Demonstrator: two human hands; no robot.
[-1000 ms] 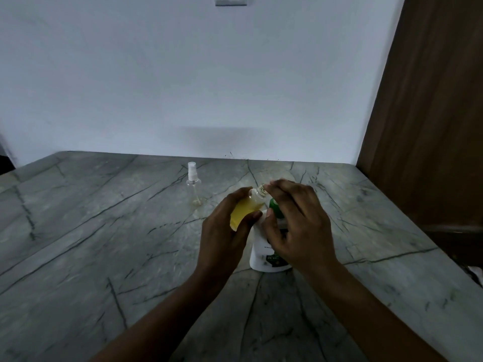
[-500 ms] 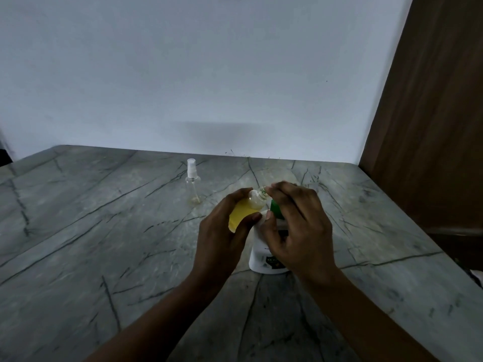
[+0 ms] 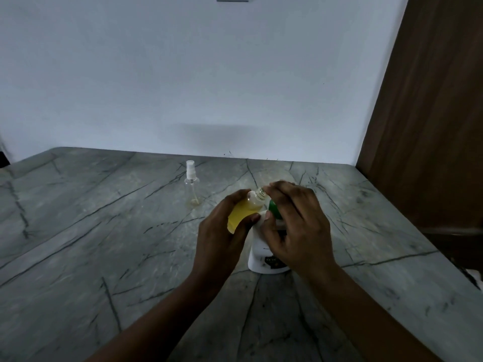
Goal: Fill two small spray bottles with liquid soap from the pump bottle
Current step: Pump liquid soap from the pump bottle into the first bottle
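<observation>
My left hand (image 3: 219, 239) grips a small clear spray bottle (image 3: 244, 211) filled with yellow soap, tilted with its uncapped neck toward the pump. My right hand (image 3: 295, 226) is curled over the green pump head (image 3: 274, 208) of the white pump bottle (image 3: 264, 259), which stands on the table between my hands. The pump spout is hidden under my fingers. A second small spray bottle (image 3: 192, 185), clear, capped with a white sprayer and nearly empty, stands upright farther back to the left.
The grey marble table (image 3: 91, 244) runs to a white wall at the back. A brown wooden panel (image 3: 428, 113) stands along the right edge. Something white (image 3: 477, 276) shows at the far right table edge.
Both hands and the bottles have stayed almost in place; the view shifted slightly. The yellow bottle's neck remains by the pump head.
</observation>
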